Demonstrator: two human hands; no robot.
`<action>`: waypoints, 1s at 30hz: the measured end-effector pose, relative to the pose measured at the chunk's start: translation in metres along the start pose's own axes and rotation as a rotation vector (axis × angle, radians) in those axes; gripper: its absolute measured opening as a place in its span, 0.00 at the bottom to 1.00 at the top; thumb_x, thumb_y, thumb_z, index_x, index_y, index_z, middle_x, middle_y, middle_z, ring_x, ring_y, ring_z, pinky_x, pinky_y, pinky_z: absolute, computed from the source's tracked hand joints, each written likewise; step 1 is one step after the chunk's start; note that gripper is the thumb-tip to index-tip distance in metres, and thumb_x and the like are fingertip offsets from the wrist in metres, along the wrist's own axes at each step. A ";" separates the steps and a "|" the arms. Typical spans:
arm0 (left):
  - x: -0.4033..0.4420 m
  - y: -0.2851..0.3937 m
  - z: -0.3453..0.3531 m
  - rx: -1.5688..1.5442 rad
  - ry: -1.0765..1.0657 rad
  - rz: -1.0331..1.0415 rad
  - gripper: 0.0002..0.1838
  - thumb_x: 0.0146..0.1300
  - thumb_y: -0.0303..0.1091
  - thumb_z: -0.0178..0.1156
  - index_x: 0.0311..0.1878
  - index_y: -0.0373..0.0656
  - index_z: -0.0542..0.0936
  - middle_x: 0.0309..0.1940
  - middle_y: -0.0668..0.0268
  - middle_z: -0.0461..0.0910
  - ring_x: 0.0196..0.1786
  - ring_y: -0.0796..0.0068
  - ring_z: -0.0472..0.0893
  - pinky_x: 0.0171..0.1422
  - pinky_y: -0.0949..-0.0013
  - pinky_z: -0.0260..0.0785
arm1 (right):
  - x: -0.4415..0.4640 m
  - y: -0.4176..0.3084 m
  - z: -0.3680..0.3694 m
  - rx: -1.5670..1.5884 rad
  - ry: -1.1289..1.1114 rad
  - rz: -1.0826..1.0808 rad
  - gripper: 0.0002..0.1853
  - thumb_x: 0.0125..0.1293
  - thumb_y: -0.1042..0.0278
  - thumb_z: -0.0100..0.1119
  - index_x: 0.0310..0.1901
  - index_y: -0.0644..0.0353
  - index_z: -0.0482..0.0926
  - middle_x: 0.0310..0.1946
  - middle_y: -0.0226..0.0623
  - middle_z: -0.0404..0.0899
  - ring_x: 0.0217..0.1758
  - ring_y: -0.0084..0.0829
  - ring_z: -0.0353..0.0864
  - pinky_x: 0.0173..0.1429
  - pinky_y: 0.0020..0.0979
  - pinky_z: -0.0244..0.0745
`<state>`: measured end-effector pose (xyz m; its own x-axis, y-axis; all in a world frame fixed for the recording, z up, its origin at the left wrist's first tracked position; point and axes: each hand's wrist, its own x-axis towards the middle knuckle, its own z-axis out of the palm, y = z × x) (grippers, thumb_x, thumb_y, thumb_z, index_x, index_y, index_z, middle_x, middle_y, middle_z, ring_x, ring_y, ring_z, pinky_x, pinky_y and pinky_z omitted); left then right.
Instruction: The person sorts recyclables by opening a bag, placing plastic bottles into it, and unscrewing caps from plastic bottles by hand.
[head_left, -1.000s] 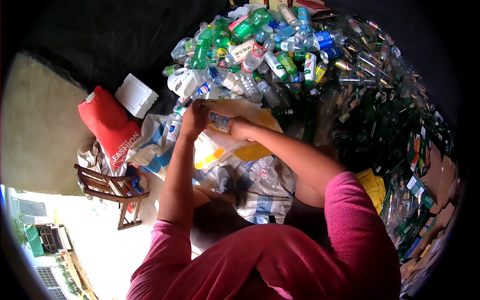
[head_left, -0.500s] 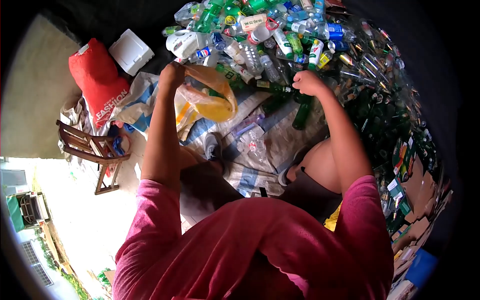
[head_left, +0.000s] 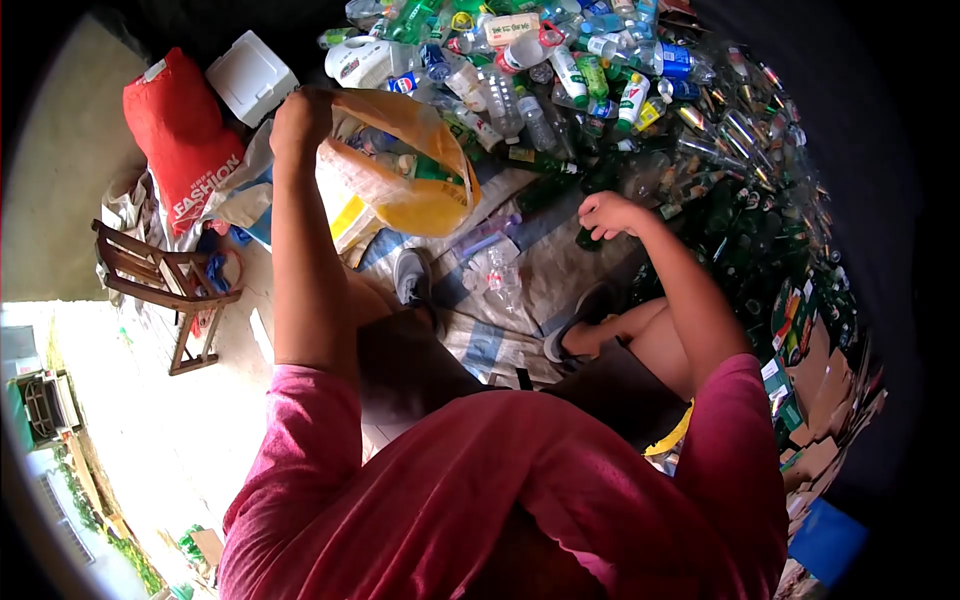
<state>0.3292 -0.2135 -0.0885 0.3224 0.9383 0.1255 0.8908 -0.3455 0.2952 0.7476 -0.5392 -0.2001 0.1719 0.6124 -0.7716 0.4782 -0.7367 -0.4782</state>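
My left hand [head_left: 301, 122] is closed on the rim of a yellow and white plastic bag [head_left: 435, 208], holding it up at the left. The bag's mouth gapes to the right, and bottles show inside it. My right hand [head_left: 612, 215] hangs over the striped sheet, apart from the bag, with its fingers curled loosely but apart and nothing seen in them. Just beneath it is a dark green bottle [head_left: 588, 238]. Clear plastic bottles [head_left: 499, 276] lie on the striped sheet [head_left: 480, 340] between my feet.
A heap of plastic bottles [head_left: 505, 95] spreads across the top, with green glass bottles [head_left: 722, 215] at the right. To the left are a red sack [head_left: 180, 130], a white foam box [head_left: 252, 78] and a wooden chair [head_left: 165, 275]. Cardboard [head_left: 822, 385] lies at the lower right.
My right hand has moved away from the bag to the right and its fingers have loosened. My left hand has drawn the bag up and left, and its mouth has opened wider. The camera view has shifted.
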 end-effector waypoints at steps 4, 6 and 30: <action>0.004 -0.024 0.000 0.053 0.131 0.217 0.16 0.69 0.44 0.52 0.50 0.54 0.87 0.47 0.55 0.86 0.51 0.49 0.84 0.55 0.54 0.75 | 0.131 0.078 0.043 -0.202 0.355 -0.254 0.13 0.62 0.68 0.66 0.47 0.64 0.82 0.35 0.38 0.85 0.28 0.29 0.85 0.32 0.36 0.79; -0.001 -0.022 0.002 0.032 0.104 0.180 0.16 0.69 0.43 0.52 0.49 0.53 0.87 0.46 0.55 0.86 0.51 0.49 0.84 0.55 0.54 0.75 | 0.149 0.068 0.088 -0.331 0.533 -0.247 0.12 0.60 0.68 0.65 0.45 0.59 0.84 0.40 0.43 0.87 0.42 0.41 0.87 0.46 0.40 0.80; -0.043 0.082 -0.005 -0.041 -0.497 0.113 0.37 0.54 0.31 0.67 0.70 0.45 0.68 0.49 0.47 0.84 0.53 0.49 0.84 0.57 0.57 0.76 | 0.188 0.044 0.189 0.048 0.392 -0.323 0.26 0.53 0.53 0.72 0.55 0.49 0.81 0.46 0.46 0.84 0.52 0.49 0.83 0.59 0.42 0.76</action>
<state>0.3868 -0.2820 -0.0645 0.5382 0.7862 -0.3037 0.8314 -0.4361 0.3443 0.6385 -0.5107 -0.4453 0.3369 0.8658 -0.3700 0.5216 -0.4988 -0.6922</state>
